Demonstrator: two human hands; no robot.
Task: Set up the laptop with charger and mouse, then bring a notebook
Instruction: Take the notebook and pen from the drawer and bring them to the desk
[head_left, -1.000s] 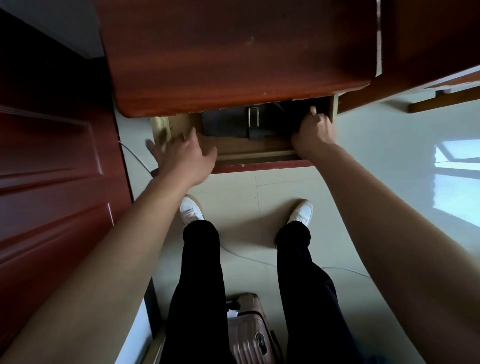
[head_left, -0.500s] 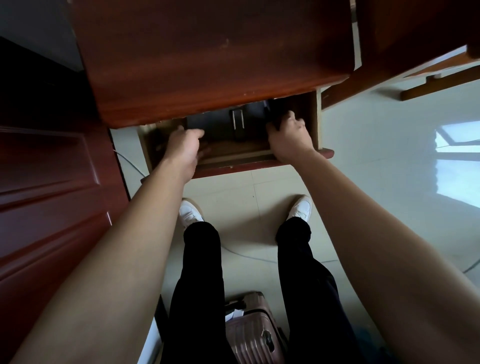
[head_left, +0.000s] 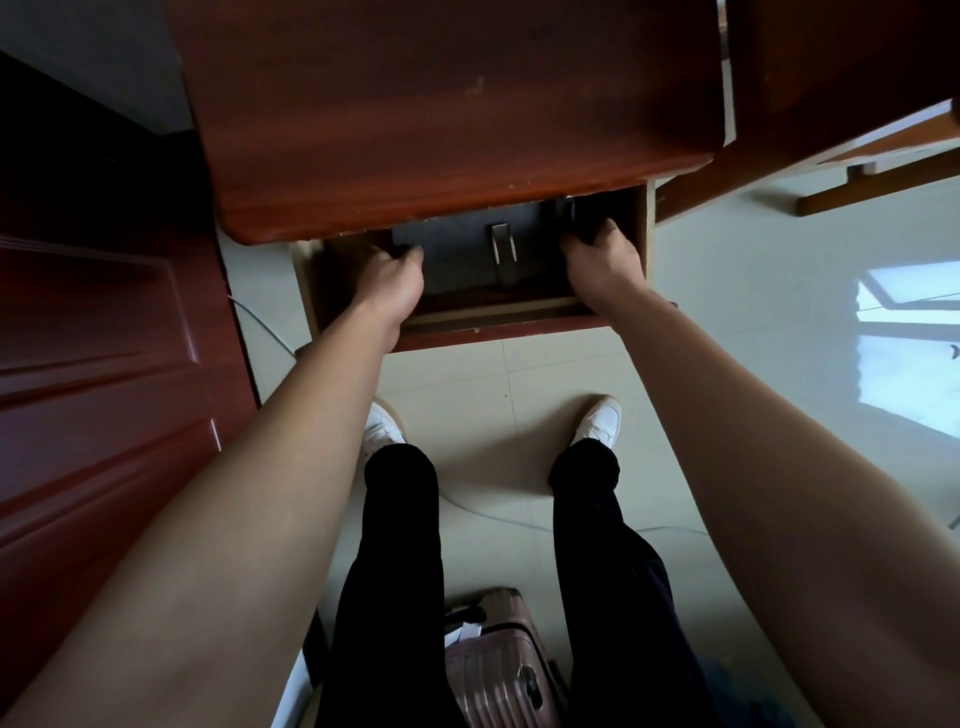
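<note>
Reddish-brown wooden bench (head_left: 441, 114), pale wooden drawer (head_left: 498, 315) open: my left hand (head_left: 387, 280) and right hand (head_left: 602, 265) grip opposite ends of a flat black buckled case (head_left: 462, 249); I judge nothing set up yet.

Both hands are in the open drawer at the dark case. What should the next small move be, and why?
Probably lift the dark case a little and draw it toward the body. The left hand and right hand grip its two ends, it lies in the drawer, and the desk top overhangs its far part.
</note>
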